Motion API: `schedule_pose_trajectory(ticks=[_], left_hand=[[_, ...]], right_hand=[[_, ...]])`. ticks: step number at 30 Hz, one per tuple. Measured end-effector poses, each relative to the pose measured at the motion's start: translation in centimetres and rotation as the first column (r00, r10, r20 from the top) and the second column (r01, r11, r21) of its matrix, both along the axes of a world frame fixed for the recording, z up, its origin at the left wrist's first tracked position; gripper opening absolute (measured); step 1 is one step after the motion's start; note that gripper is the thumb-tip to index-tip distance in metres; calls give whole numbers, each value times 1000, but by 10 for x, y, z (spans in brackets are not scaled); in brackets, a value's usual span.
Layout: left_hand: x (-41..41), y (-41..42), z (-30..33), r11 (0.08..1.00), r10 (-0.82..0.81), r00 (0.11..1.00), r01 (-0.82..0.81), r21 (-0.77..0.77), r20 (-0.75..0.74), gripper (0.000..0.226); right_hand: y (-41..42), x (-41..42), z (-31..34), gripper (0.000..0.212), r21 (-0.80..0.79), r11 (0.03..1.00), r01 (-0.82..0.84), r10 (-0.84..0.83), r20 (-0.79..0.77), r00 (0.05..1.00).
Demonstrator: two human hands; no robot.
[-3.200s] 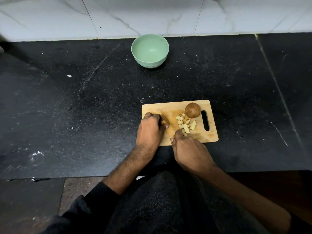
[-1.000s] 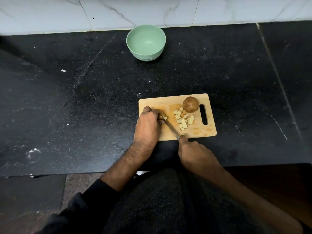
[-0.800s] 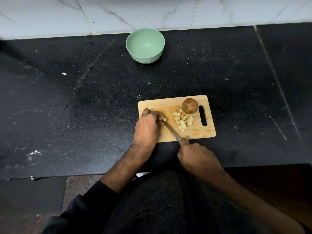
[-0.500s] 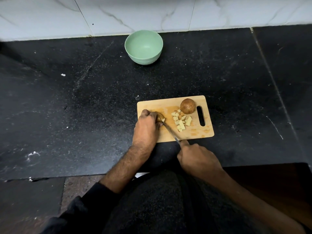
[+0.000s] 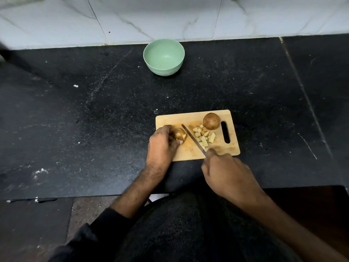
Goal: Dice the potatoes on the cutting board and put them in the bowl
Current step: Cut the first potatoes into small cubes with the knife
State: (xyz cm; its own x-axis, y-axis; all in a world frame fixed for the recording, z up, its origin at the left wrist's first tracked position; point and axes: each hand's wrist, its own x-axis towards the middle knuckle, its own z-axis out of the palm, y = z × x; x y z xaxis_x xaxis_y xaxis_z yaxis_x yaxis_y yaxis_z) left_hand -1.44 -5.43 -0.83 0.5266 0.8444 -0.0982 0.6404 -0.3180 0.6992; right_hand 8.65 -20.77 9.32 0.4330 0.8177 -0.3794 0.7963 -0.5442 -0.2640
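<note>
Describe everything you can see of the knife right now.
The knife has a thin, narrow blade that looks like metal, laid diagonally over the wooden cutting board, tip pointing up-left. It sits between the potato piece under the left hand and the diced pile. The right hand grips its handle, which is hidden.

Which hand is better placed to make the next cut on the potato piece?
Right. The right hand already holds the knife, its blade beside the potato piece, which the left hand grips steady on the cutting board.
</note>
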Motion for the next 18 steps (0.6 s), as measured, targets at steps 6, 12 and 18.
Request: schedule_pose_trajectory(ticks=[6, 12, 18], left_hand=[[0, 1, 1, 1000, 19, 1000, -19, -10, 4, 29], [2, 3, 2, 999, -2, 997, 5, 38, -76, 27], [4, 4, 3, 998, -30, 994, 35, 52, -102, 25]], right_hand=[[24, -4, -23, 30, 137, 990, -41, 45, -27, 999], [33, -10, -39, 26, 140, 987, -79, 79, 0, 997], [37, -13, -41, 25, 77, 993, -87, 89, -20, 996]])
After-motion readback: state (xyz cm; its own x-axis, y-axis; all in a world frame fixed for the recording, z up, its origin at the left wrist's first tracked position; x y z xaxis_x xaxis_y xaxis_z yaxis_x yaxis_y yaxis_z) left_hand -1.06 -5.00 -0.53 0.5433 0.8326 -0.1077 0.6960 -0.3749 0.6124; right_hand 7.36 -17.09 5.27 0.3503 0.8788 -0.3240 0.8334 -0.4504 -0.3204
